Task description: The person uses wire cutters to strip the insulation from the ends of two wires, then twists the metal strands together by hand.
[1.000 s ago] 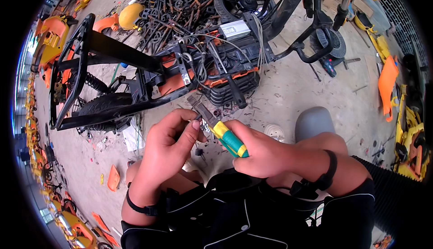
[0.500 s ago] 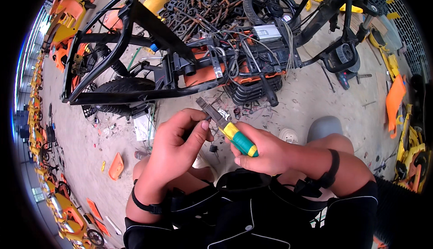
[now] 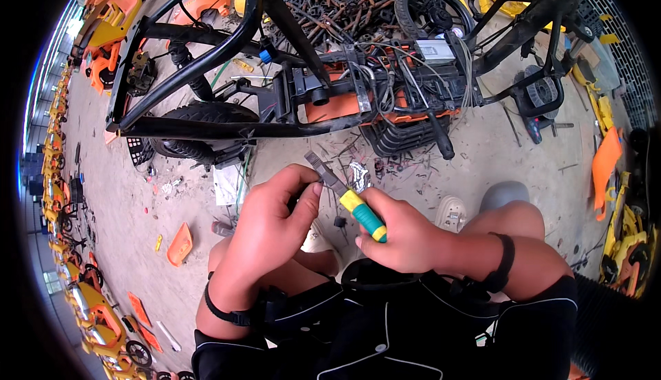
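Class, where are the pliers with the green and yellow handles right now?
Near the head view's centre, the pliers are in the right hand, their metal end close to the left hand.

Green-handled pliers (image 3: 355,206) in right hand (image 3: 403,235), left hand (image 3: 277,209) alongside, black frame (image 3: 206,129) beyond.

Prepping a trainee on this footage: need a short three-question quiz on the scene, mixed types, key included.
1. Which hand grips the green-and-yellow-handled metal pliers?
2. True or false: the silver rectangular box lies on the floor, well clear of the black tubular metal frame.
3. The heap of rusty, dark metal parts lies: A) on the person's side of the frame; B) beyond the frame; C) between the person's knees.

Key:
1. The right hand.
2. False; the box sits on the frame.
3. B.
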Demonstrator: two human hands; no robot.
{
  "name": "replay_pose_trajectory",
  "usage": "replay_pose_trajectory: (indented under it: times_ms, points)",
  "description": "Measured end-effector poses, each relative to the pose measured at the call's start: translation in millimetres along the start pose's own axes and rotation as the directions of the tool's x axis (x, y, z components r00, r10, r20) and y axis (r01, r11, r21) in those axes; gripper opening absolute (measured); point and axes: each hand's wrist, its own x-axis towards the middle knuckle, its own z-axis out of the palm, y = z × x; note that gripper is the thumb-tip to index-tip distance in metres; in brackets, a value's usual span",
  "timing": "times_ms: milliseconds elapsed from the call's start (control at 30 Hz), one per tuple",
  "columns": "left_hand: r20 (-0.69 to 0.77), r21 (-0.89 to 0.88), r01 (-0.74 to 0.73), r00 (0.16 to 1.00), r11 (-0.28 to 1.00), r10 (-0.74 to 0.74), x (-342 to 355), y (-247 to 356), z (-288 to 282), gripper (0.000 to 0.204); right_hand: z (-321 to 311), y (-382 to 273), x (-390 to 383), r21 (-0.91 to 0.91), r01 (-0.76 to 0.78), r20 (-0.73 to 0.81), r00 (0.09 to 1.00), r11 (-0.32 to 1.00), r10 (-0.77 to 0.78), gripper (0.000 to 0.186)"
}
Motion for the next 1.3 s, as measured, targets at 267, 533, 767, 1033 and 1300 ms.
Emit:
replay_pose_trajectory:
  times_ms: [267, 533, 767, 1033, 1300]
  points:
    - [0.001, 0.070, 0.010, 1.000, 0.997, -0.010, 12, -2, -2, 0.014, -1, 3, 9, -0.080, -0.018, -0.091, 0.996, 0.997, 0.010, 0.045]
    - [0.072, 0.038, 0.008, 0.997, 0.999, -0.011, 22, 5, 7, 0.010, -23, -4, 3, 0.253, -0.217, 0.203, 0.965, 0.943, 0.168, 0.042]
    - [0.073, 0.043, 0.001, 0.997, 0.999, -0.004, 21, 12, 13, 0.010, -23, 8, -2, 0.272, -0.235, 0.233, 0.957, 0.933, 0.173, 0.045]
    - [0.090, 0.010, 0.049, 0.995, 0.999, -0.050, 18, 17, 22, 0.012, -36, 14, -9, 0.328, -0.216, 0.239, 0.961, 0.920, 0.140, 0.055]
    - [0.071, 0.009, 0.020, 0.997, 1.000, -0.021, 20, 22, 38, 0.015, -44, 23, -18, 0.317, -0.127, 0.200, 0.978, 0.940, 0.065, 0.065]
